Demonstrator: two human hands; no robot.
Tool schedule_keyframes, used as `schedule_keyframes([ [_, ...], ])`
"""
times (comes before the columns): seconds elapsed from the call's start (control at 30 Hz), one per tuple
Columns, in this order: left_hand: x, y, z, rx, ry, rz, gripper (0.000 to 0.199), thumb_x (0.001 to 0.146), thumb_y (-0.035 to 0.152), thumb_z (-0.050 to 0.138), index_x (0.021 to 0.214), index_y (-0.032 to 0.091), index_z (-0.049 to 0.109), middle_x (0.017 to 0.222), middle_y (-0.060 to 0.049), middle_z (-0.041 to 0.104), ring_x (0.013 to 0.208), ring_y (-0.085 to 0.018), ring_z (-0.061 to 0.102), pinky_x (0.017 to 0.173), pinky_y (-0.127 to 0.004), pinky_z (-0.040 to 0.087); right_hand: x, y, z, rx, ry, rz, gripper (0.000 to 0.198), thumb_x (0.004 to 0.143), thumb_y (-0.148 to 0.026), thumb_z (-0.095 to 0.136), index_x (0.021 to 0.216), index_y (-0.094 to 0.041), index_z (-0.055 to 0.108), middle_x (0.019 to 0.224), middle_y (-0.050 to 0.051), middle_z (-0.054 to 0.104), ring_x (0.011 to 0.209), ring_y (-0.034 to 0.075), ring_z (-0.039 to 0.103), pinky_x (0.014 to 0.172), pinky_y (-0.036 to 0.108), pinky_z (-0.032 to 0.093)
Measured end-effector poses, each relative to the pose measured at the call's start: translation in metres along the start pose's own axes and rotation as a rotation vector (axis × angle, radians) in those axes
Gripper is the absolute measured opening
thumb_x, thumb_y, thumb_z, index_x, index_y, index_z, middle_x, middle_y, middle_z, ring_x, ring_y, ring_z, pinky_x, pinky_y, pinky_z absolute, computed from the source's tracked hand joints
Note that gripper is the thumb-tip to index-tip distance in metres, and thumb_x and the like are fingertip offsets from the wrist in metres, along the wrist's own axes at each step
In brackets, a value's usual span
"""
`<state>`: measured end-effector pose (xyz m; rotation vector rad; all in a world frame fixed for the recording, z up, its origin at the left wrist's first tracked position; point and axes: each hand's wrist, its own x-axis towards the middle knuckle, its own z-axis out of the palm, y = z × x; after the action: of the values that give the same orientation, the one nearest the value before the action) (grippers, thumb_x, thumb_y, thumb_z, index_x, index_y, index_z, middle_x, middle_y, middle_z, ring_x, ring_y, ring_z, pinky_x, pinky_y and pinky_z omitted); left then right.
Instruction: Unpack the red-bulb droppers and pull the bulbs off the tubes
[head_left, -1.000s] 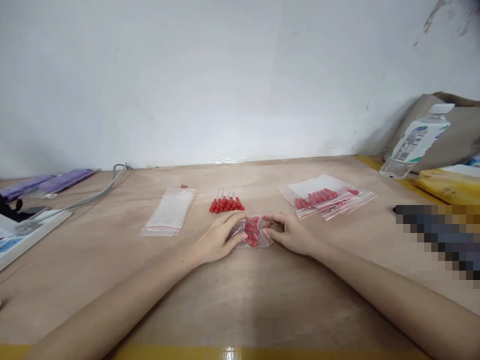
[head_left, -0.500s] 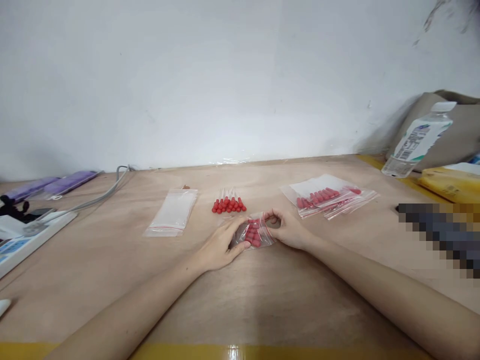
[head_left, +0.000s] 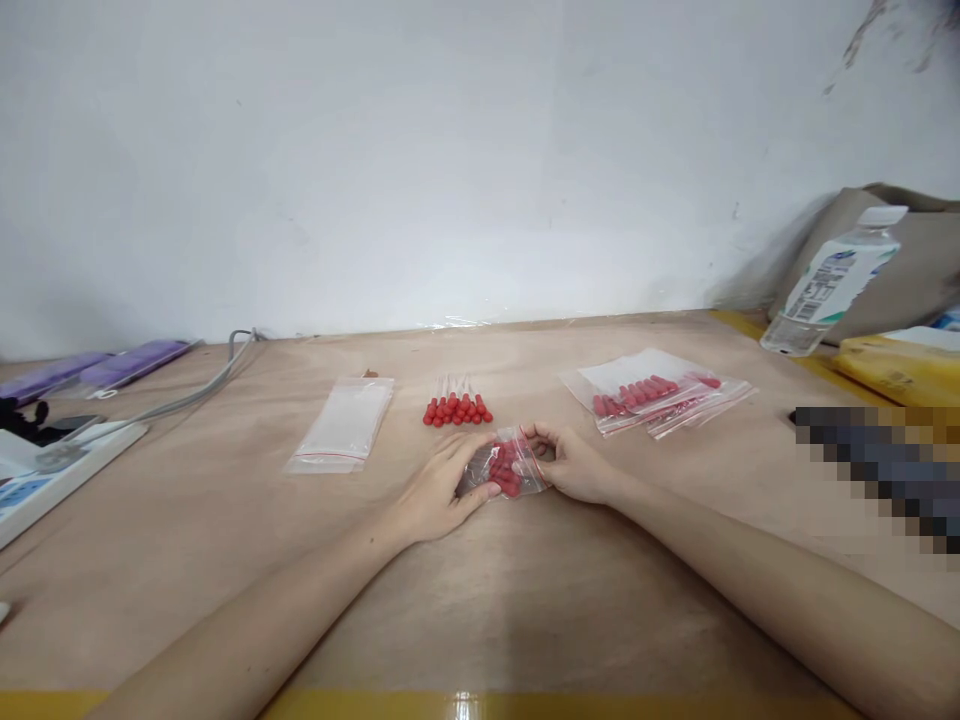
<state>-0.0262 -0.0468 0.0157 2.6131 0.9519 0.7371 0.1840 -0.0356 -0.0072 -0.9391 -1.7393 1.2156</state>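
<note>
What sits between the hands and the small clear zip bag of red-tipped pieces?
Nothing visible. The left hand and right hand both grip the small clear zip bag of red-tipped pieces directly on the wooden table.

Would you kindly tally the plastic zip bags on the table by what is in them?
Bag of red-tipped pieces held between the left hand and right hand: 1
Filled bags lying at the right: at least 2, overlapping
Stack of empty bags, number unclear: 1
Total: at least 4

small bag [head_left: 504, 467] tilted (slightly), right hand [head_left: 571, 466] fingers curled tighter
</note>
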Motion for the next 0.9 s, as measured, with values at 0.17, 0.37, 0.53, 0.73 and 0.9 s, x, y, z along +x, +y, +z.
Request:
schedule_keyframes([
  [0.17, -0.001, -0.001, 0.000, 0.015, 0.003, -0.015, 0.050, 0.082, 0.036, 0.053, 0.126, 0.020, 0.036, 0.124, -0.009, 0.050, 0.113, -0.022, 0.047, 0.096, -0.040, 0.039, 0.000, 0.003, 0.002, -0.024, 0.040, -0.001, 0.025, 0.073, -0.036, 0.059, 0.089, -0.017, 0.056, 0.080, 0.004, 0.064, 0.072, 0.014, 0.060, 0.066, 0.027, 0.048],
  [0.37, -0.001, -0.002, -0.001, 0.002, -0.032, -0.045, 0.051, 0.083, 0.035, 0.051, 0.129, 0.021, 0.034, 0.127, -0.009, 0.049, 0.117, -0.023, 0.045, 0.099, -0.042, 0.037, -0.003, 0.002, -0.004, -0.033, 0.112, -0.021, 0.027, 0.074, -0.036, 0.058, 0.093, -0.017, 0.056, 0.079, 0.004, 0.065, 0.072, 0.015, 0.061, 0.067, 0.030, 0.049],
  [0.53, 0.000, -0.002, -0.002, 0.021, -0.046, -0.049, 0.052, 0.084, 0.035, 0.049, 0.131, 0.020, 0.034, 0.132, -0.011, 0.045, 0.122, -0.024, 0.042, 0.102, -0.043, 0.035, -0.003, -0.004, -0.014, 0.058, 0.214, 0.057, 0.028, 0.070, -0.037, 0.063, 0.090, -0.017, 0.058, 0.083, 0.004, 0.065, 0.071, 0.013, 0.061, 0.069, 0.029, 0.050],
  [0.73, 0.000, -0.003, 0.000, 0.106, -0.086, -0.005, 0.050, 0.087, 0.036, 0.044, 0.134, 0.023, 0.033, 0.140, -0.007, 0.035, 0.130, -0.022, 0.029, 0.108, -0.046, 0.024, 0.000, -0.022, -0.044, 0.161, 0.269, 0.254, 0.025, 0.065, -0.027, 0.070, 0.083, -0.015, 0.058, 0.076, 0.002, 0.065, 0.058, 0.008, 0.059, 0.061, 0.024, 0.050],
  [0.9, 0.000, -0.003, -0.001, 0.156, -0.158, -0.001, 0.045, 0.089, 0.038, 0.040, 0.132, 0.024, 0.038, 0.141, -0.007, 0.032, 0.132, -0.022, 0.025, 0.108, -0.047, 0.022, -0.005, -0.060, -0.086, 0.057, 0.337, 0.315, 0.022, 0.065, -0.024, 0.070, 0.083, -0.015, 0.061, 0.075, 0.004, 0.067, 0.057, 0.009, 0.059, 0.056, 0.022, 0.050],
])
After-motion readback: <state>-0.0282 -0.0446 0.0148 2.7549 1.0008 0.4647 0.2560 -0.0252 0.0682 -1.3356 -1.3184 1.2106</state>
